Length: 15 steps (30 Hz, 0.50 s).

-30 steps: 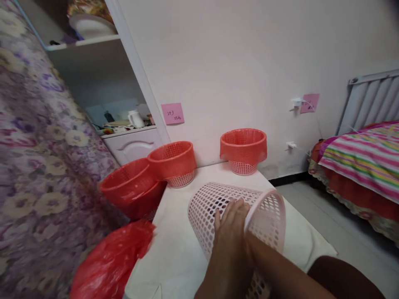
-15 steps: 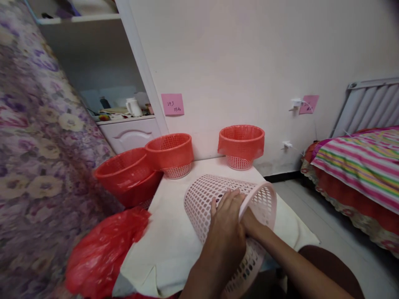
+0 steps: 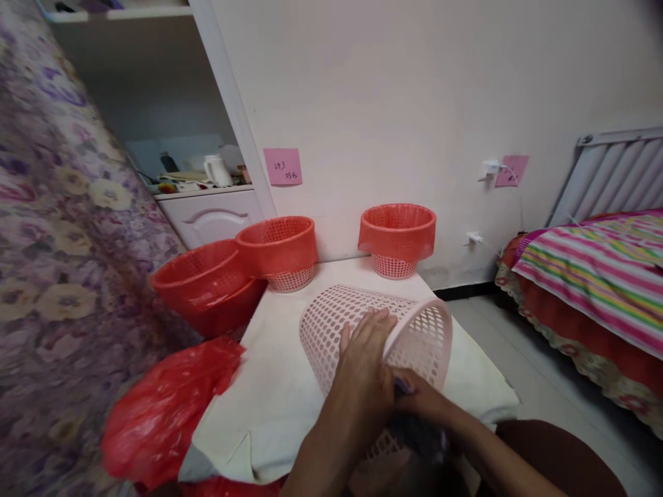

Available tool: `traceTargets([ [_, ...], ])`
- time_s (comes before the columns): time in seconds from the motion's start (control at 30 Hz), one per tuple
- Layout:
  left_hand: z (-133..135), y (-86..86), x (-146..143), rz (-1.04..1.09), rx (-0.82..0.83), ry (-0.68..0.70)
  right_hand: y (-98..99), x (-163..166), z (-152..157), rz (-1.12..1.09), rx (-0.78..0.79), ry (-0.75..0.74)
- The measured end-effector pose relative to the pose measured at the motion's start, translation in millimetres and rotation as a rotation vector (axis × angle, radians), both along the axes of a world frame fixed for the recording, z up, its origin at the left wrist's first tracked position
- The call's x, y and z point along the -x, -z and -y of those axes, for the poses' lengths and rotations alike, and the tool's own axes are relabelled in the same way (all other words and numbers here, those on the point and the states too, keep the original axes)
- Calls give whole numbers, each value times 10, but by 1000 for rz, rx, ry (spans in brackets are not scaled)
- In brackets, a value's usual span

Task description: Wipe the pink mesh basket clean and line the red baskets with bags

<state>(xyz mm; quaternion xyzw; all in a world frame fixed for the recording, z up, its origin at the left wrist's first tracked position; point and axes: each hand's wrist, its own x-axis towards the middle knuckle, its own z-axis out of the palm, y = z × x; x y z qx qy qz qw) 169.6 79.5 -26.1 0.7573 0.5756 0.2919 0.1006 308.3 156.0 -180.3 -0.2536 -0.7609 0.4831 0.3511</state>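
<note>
A pale pink perforated plastic basket [image 3: 331,331] lies tilted on its side on the white-covered table, its mouth facing right and toward me. My left hand [image 3: 365,352] grips it near the rim, fingers laid along the outer wall; its thumb is hidden. At the mouth, my right hand [image 3: 419,398] is closed on a dark, crumpled thing [image 3: 422,436], blurred, whose kind I cannot make out. The wrists cross close together and partly cover the dark thing.
Baskets lined with red bags stand at the table's back left [image 3: 277,241] and back right [image 3: 398,231]. More red-lined baskets [image 3: 202,283] are stacked at the left. A red plastic bag [image 3: 170,414] bulges beside the table [image 3: 259,393]. A bed [image 3: 595,276] stands right.
My right hand has drawn back from inside the basket toward me, and a dark crumpled thing now shows in it. My left hand stays on the basket.
</note>
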Motion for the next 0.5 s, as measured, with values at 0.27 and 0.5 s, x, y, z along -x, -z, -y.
traceTargets([
  [0.27,-122,-113,-107,-23,47,15,165,-210,39,364,-177,283],
  [0.5,-151,-152,-90,-29,34,19,-86,-24,508,-172,644,-372],
])
